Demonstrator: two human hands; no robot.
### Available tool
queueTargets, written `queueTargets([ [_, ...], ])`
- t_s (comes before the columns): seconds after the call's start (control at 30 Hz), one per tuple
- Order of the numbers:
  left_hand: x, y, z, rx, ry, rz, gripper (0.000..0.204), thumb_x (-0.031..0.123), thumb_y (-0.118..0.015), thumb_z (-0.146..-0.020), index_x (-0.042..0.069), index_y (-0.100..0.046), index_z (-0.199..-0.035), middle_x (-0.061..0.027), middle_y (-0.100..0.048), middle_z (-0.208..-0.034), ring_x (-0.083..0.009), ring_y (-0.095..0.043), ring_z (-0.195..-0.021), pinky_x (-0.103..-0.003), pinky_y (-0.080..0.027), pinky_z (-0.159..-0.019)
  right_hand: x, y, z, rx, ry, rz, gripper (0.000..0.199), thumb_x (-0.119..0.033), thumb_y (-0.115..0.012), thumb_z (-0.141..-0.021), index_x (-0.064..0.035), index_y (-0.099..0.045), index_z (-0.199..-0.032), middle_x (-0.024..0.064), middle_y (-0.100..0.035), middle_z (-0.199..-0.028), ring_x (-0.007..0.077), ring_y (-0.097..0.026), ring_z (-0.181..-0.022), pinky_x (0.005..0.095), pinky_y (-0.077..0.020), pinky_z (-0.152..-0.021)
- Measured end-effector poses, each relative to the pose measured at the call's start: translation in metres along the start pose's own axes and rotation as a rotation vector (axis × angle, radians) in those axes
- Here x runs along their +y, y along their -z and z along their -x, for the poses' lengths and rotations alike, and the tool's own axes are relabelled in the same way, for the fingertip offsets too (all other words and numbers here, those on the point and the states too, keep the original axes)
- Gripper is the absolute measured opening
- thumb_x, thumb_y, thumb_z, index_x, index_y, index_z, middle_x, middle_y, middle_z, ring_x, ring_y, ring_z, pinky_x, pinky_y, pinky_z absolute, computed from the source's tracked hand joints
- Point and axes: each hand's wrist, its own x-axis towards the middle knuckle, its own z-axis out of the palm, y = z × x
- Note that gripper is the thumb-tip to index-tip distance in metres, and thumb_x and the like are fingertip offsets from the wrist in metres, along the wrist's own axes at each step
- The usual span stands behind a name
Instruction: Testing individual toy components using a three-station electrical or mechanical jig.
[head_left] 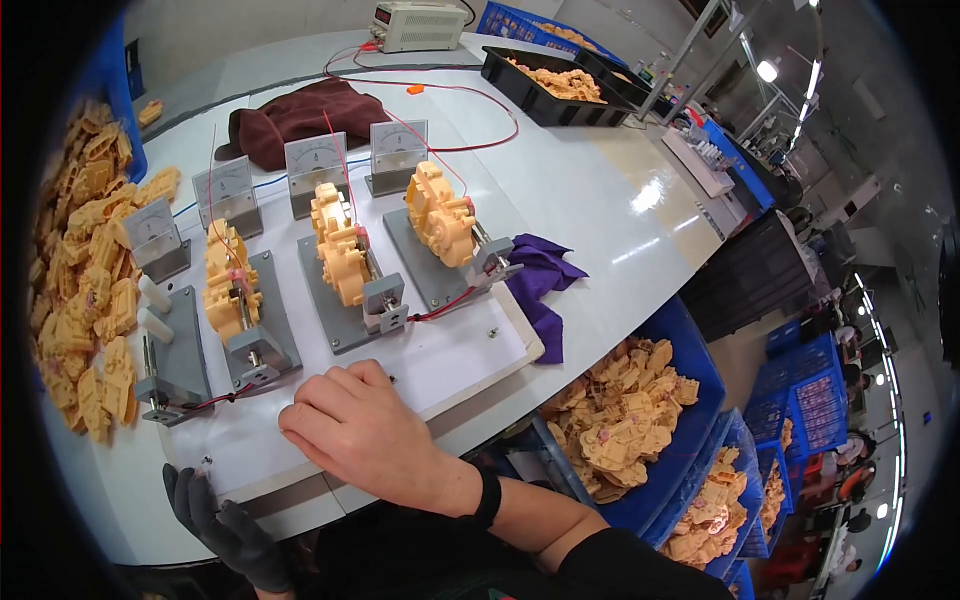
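My left hand (228, 532), in a dark grey glove, is at the near left edge of the white board (475, 372), its fingers extended and holding nothing. My bare right hand (365, 432), with a black wristband, is over the board's near part, fingers curled together; whatever they hold is hidden. Beyond it, yellow plastic gear housings sit on grey fixtures: one on the left (228, 285), one in the middle (342, 250), one on the right (440, 215). The leftmost fixture (180, 350) carries two white pegs and no housing. Analog panel meters (316, 170) stand behind, with thin red wires nearby.
Yellow parts (85, 270) are heaped along the left. A maroon cloth (305, 120), a power supply (418, 27) and a black tray (560, 85) of parts are farther back. Right of the board are a purple cloth (540, 285) and blue bins (690, 345) of parts.
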Motion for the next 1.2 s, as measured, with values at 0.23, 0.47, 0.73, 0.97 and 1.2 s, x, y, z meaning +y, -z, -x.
queueTargets([
  [0.23,0.001,-0.002,-0.002,-0.012,0.038,-0.011,0.039,0.021,-0.039,-0.100,-0.002,-0.046,-0.131,-0.0192,-0.046,-0.135,-0.0422,-0.036,-0.135,-0.052,-0.031,-0.110,0.003,0.000,0.001,-0.015,0.046,0.048,0.013,-0.012,-0.072,-0.080,-0.0127,-0.059,-0.084,-0.0014,-0.051,-0.083,0.0160,-0.053,-0.079,0.0310,-0.0372,-0.076],
  [0.47,0.003,-0.001,-0.003,-0.006,0.027,-0.007,0.037,0.015,-0.042,-0.098,-0.002,-0.047,-0.130,-0.0195,-0.046,-0.134,-0.0414,-0.037,-0.134,-0.051,-0.031,-0.111,0.000,0.000,0.001,0.022,0.026,0.002,0.013,-0.013,-0.072,-0.081,-0.0127,-0.061,-0.087,-0.0014,-0.053,-0.084,0.0159,-0.055,-0.080,0.0308,-0.0380,-0.076],
  [0.73,0.002,-0.005,-0.004,0.033,0.005,0.023,0.036,0.016,-0.044,-0.098,-0.001,-0.048,-0.130,-0.0183,-0.046,-0.133,-0.0407,-0.038,-0.133,-0.050,-0.032,-0.110,-0.002,0.005,0.001,0.004,0.019,0.002,0.012,-0.014,-0.071,-0.083,-0.0121,-0.061,-0.090,-0.0001,-0.053,-0.085,0.0172,-0.055,-0.083,0.0315,-0.0384,-0.077],
  [0.97,-0.003,-0.012,-0.004,0.025,0.007,0.084,0.036,0.016,-0.045,-0.099,-0.001,-0.049,-0.130,-0.0165,-0.046,-0.133,-0.0409,-0.037,-0.134,-0.051,-0.032,-0.111,0.000,0.002,0.007,0.045,-0.001,0.018,0.012,-0.014,-0.070,-0.082,-0.0114,-0.060,-0.089,0.0010,-0.052,-0.086,0.0185,-0.056,-0.084,0.0326,-0.0388,-0.077],
  [1.2,-0.020,-0.012,-0.011,0.157,-0.179,-0.023,0.032,0.020,-0.050,-0.100,-0.004,-0.056,-0.121,-0.0210,-0.055,-0.123,-0.0399,-0.048,-0.120,-0.049,-0.040,-0.101,0.003,-0.010,0.008,0.112,0.025,-0.009,0.014,-0.016,-0.069,-0.082,-0.0098,-0.056,-0.084,0.0038,-0.049,-0.087,0.0208,-0.053,-0.086,0.0348,-0.0385,-0.081],
])
